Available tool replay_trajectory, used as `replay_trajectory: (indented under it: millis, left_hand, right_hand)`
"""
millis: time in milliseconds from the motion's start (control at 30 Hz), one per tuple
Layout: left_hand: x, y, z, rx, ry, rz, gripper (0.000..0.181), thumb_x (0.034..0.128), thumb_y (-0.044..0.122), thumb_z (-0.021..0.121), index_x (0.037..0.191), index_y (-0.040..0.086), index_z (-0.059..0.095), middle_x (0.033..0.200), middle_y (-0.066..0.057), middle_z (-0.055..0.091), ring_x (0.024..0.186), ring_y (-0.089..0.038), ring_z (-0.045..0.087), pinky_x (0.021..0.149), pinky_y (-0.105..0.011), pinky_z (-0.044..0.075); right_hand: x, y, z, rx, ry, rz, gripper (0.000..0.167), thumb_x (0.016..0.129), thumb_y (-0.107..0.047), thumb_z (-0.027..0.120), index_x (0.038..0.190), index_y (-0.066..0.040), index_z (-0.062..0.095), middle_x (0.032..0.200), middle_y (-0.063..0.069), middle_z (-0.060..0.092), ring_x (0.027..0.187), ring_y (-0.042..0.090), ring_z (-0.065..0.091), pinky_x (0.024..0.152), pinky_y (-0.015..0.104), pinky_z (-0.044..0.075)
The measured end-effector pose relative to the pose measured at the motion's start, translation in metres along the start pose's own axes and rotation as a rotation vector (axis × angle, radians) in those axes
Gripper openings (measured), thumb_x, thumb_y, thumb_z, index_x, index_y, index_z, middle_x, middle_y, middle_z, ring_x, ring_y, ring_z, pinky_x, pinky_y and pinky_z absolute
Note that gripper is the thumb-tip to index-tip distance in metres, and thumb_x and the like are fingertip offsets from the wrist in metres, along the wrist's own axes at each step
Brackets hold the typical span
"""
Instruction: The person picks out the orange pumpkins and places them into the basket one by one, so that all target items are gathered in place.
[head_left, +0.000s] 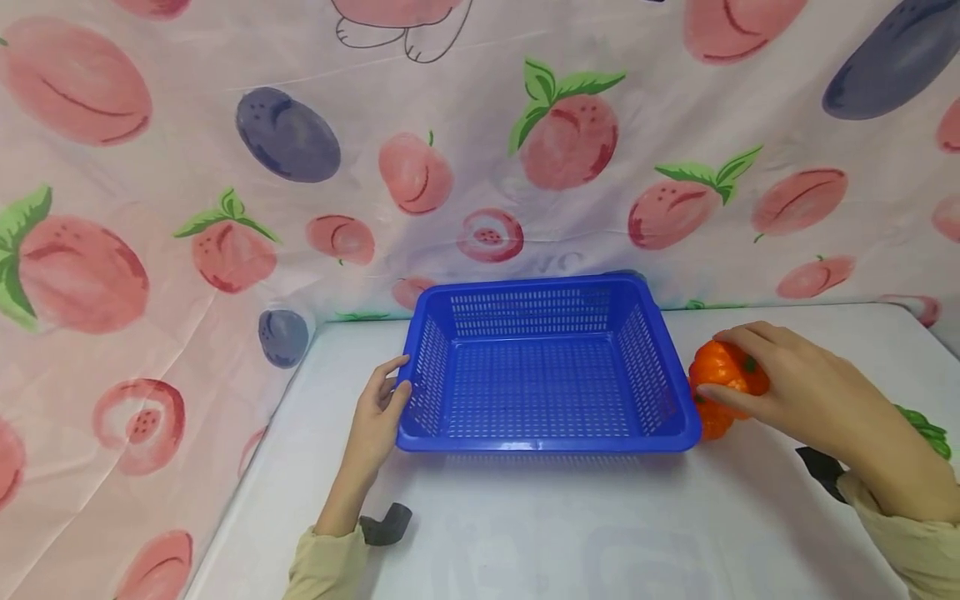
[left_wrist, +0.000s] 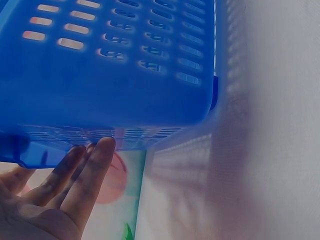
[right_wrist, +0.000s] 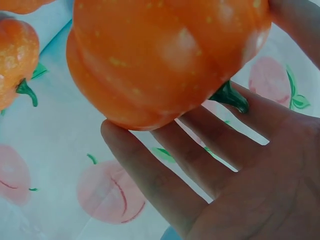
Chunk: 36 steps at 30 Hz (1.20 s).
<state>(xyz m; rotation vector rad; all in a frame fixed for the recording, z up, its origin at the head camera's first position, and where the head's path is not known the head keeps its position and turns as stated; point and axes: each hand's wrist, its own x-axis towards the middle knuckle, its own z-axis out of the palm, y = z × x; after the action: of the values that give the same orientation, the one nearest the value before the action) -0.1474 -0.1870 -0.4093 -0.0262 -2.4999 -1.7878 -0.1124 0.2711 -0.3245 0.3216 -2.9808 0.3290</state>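
A blue plastic basket (head_left: 547,445) with slotted walls stands on the white table, nothing inside it. My left hand (head_left: 375,421) is at its left rim, thumb on the rim; in the left wrist view the fingers of that hand (left_wrist: 60,200) touch the outside of the basket (left_wrist: 100,95). Just right of the basket, my right hand (head_left: 802,383) holds an orange pumpkin-shaped thing (head_left: 716,363) between thumb and fingers. The right wrist view shows this pumpkin (right_wrist: 165,60) with its green stem, the hand (right_wrist: 240,165) around it.
Another orange pumpkin (head_left: 715,419) lies against the basket's right side; the right wrist view has a small one (right_wrist: 17,60) at left. Something green (head_left: 926,432) lies at the far right, partly behind my right arm. A fruit-patterned cloth (head_left: 555,217) hangs behind the table.
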Motion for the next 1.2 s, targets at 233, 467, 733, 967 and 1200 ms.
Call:
replay_trajectory:
  millis: [233, 467, 733, 967, 1200]
  left_hand:
    - [0.000, -0.001, -0.001, -0.017, -0.002, -0.015, 0.040, 0.1050, 0.018, 0.049, 0.145, 0.018, 0.046, 0.132, -0.022, 0.060, 0.120, -0.036, 0.060, 0.099, -0.054, 0.047]
    - [0.000, -0.002, 0.000, -0.020, -0.001, -0.011, 0.041, 0.1053, 0.019, 0.049, 0.146, 0.019, 0.046, 0.132, -0.022, 0.060, 0.120, -0.036, 0.060, 0.100, -0.054, 0.046]
    - [0.000, -0.004, 0.000, -0.025, -0.007, -0.007, 0.041, 0.1055, 0.023, 0.049, 0.146, 0.019, 0.045, 0.132, -0.022, 0.059, 0.120, -0.037, 0.060, 0.100, -0.054, 0.046]
    - [0.000, -0.003, -0.001, -0.032, -0.011, -0.013, 0.042, 0.1054, 0.024, 0.049, 0.147, 0.019, 0.045, 0.134, -0.022, 0.058, 0.122, -0.037, 0.059, 0.101, -0.055, 0.045]
    - [0.000, -0.002, -0.001, -0.042, -0.015, -0.016, 0.042, 0.1055, 0.022, 0.049, 0.147, 0.018, 0.045, 0.133, -0.022, 0.059, 0.121, -0.036, 0.059, 0.101, -0.053, 0.046]
  right_hand:
    - [0.008, -0.009, -0.004, 0.006, -0.026, -0.004, 0.077, 0.083, -0.062, 0.070, 0.132, -0.004, 0.057, 0.132, 0.027, 0.053, 0.116, 0.046, 0.052, 0.085, 0.066, 0.047]
    - [0.017, -0.020, -0.005, 0.022, -0.030, -0.034, 0.075, 0.083, -0.059, 0.071, 0.134, -0.005, 0.057, 0.135, 0.027, 0.053, 0.120, 0.047, 0.051, 0.088, 0.066, 0.046]
    - [0.024, -0.030, -0.005, 0.035, -0.012, -0.079, 0.071, 0.085, -0.059, 0.070, 0.132, -0.008, 0.058, 0.133, 0.024, 0.056, 0.119, 0.043, 0.053, 0.089, 0.064, 0.047]
    - [0.030, -0.040, -0.005, 0.030, -0.003, -0.113, 0.072, 0.086, -0.060, 0.069, 0.133, -0.007, 0.058, 0.132, 0.024, 0.057, 0.118, 0.043, 0.055, 0.089, 0.064, 0.048]
    - [0.038, -0.051, -0.002, 0.018, 0.001, -0.147, 0.073, 0.086, -0.063, 0.066, 0.131, -0.006, 0.058, 0.129, 0.023, 0.058, 0.114, 0.041, 0.057, 0.087, 0.061, 0.049]
